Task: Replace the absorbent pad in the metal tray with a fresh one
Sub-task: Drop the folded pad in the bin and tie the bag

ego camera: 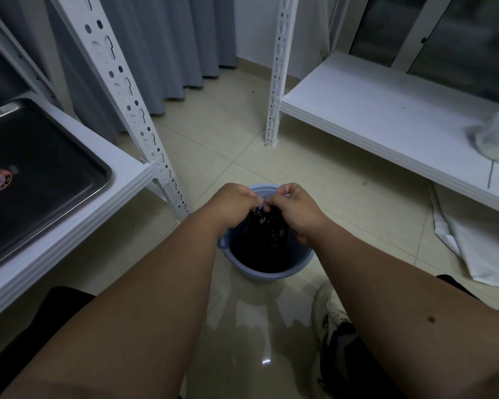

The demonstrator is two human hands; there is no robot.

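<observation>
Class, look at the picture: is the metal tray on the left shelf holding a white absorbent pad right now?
No: the metal tray on the left shelf shows only its bare dark bottom with a round sticker, no pad.

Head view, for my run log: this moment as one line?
hands: left, right gripping dark wad | over: blue bucket | tray: bare, on shelf

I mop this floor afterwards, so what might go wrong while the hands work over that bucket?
Both hands, left and right, pinch dark material above the blue bucket; it may drip or drop onto the glossy tiles by the shoe. The light bucket might tip if tugged.
</observation>
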